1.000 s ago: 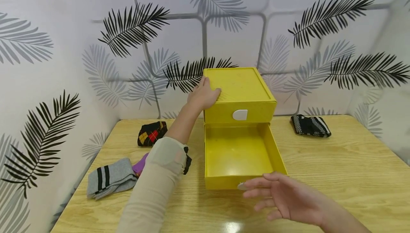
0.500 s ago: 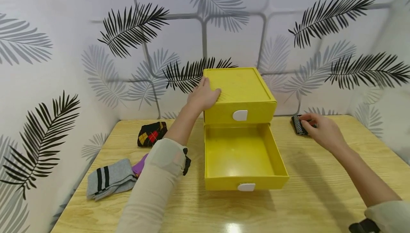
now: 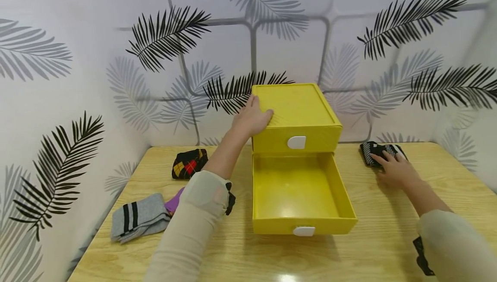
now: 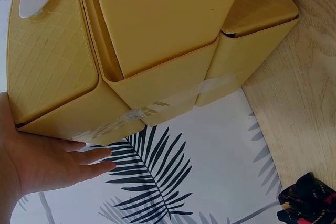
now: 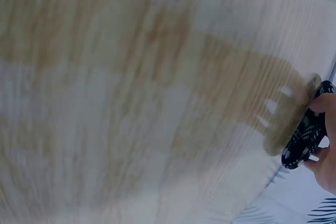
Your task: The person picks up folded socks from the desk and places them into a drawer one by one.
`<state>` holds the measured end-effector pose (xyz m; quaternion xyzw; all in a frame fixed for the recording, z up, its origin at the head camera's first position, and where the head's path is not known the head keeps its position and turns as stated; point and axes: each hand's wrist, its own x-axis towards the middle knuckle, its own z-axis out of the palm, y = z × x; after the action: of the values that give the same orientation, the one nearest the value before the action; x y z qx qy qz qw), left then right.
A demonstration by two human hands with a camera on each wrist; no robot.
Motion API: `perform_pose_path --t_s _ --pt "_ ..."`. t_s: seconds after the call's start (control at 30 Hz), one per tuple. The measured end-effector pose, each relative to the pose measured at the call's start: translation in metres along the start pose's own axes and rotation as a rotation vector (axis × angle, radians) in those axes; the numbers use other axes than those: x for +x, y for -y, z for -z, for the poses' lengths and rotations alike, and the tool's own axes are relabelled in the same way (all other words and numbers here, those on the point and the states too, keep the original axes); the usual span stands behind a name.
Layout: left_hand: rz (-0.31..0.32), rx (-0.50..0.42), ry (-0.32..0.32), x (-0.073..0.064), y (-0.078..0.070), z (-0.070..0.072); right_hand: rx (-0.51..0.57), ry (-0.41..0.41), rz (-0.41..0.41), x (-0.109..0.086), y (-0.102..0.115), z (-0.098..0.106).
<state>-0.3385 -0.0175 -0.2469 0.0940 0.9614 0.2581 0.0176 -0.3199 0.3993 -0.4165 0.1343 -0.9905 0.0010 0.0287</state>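
Observation:
In the head view, a yellow two-drawer box (image 3: 297,105) stands on the table, its upper drawer closed and its lower drawer (image 3: 303,187) pulled out with nothing inside. My left hand (image 3: 252,118) rests against the upper left side of the box, thumb on the top edge; the left wrist view shows its fingers (image 4: 86,161) straight along the side. At the back right, my right hand (image 3: 397,172) grips a folded black-and-white patterned sock (image 3: 369,152). In the right wrist view, thumb and fingers hold the sock (image 5: 304,137) at its two ends.
On the left lie a folded grey sock with black stripes (image 3: 141,215), a purple piece (image 3: 174,202) partly behind my left arm, and a dark argyle sock (image 3: 190,163). The wooden table (image 3: 388,239) meets a leaf-patterned wall covering (image 3: 287,53) behind.
My right hand has moved from the lower drawer's front to the back right and now grips the black-and-white sock. My left hand stays on the box. The head view has shifted slightly.

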Motion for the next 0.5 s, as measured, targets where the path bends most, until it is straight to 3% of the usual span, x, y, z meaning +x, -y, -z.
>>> perform_pose_path --t_s 0.2,0.5 --pt "0.002 0.006 -0.001 -0.002 -0.002 -0.001 -0.060 0.097 -0.042 -0.004 0.011 0.000" --pt "-0.004 0.012 -0.015 -0.002 -0.003 0.001 -0.108 0.133 -0.081 -0.019 0.049 0.006"
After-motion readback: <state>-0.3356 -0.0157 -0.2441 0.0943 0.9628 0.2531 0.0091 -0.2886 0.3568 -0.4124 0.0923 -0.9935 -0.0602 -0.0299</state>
